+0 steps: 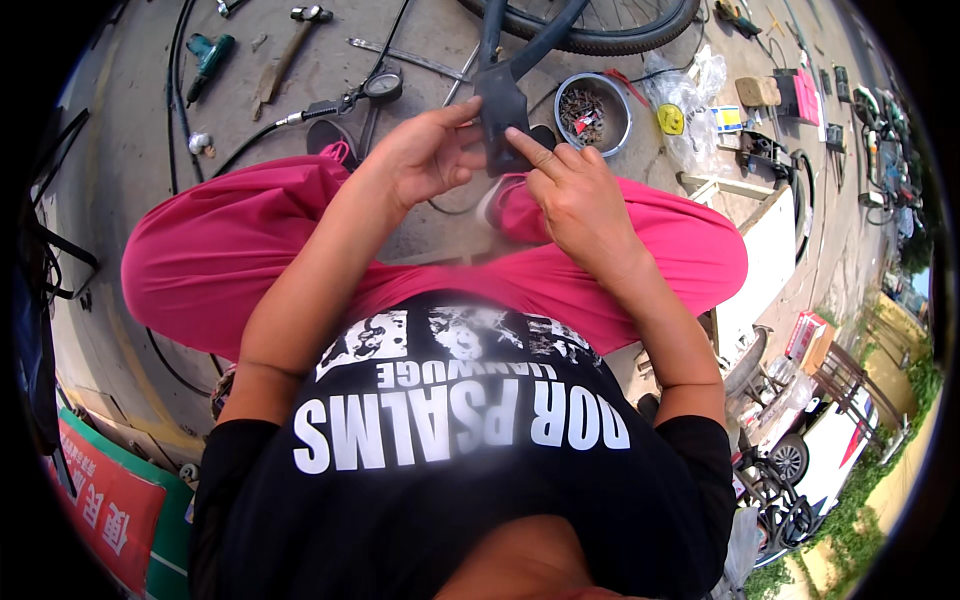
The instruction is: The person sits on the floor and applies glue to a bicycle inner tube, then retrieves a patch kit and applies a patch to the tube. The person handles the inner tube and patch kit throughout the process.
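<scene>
A flat, dark grey moulded casing with a dark recess sits at the joined end of two dark frame tubes, between my knees. My left hand lies along its left side, fingers spread, fingertips touching the edge. From the right, my right hand reaches over it. Its index finger is stretched out, the tip resting on the casing's face; the other fingers are bent and the thumb is mostly hidden. I make out nothing held in either hand.
A spoked wheel lies beyond. Right of the casing stands a metal bowl of small parts. A pressure gauge, wrench, hammer and teal power tool lie left. A white box stands by my right knee.
</scene>
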The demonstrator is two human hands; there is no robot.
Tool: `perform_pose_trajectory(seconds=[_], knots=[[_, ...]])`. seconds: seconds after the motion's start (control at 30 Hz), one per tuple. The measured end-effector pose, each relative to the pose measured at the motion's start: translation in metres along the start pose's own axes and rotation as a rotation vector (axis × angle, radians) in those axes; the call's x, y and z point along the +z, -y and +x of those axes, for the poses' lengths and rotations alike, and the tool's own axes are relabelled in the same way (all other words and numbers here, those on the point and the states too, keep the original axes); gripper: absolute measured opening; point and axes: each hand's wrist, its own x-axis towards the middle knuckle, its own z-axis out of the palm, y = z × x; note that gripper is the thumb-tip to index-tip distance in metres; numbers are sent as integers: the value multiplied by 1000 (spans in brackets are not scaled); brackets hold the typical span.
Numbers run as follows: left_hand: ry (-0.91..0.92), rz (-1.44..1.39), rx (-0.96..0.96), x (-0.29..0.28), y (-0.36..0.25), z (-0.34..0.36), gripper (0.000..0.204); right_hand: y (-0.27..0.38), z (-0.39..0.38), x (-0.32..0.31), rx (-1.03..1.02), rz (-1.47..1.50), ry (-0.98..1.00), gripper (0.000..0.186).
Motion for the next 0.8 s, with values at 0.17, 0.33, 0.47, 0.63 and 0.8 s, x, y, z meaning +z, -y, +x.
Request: perform_pose_trajectory(seconds=[0.17, 0.33, 0.47, 0.63, 0.8], knots=[[-2, 32, -18, 1, 0, 0, 31, 5, -3, 12, -49, 58, -52, 7], [-26, 42, -3, 0, 2, 1, 31, 6, -8, 8, -1, 25, 31, 7], [-29, 58, -19, 2, 4, 0, 32, 9, 4, 6, 6, 57, 1, 6], [3, 41, -16, -3, 4, 3, 33, 4, -7, 11, -5, 6, -26, 6], [-3, 51, -18, -2, 4, 3, 33, 2, -1, 8, 28, 2, -31, 7]])
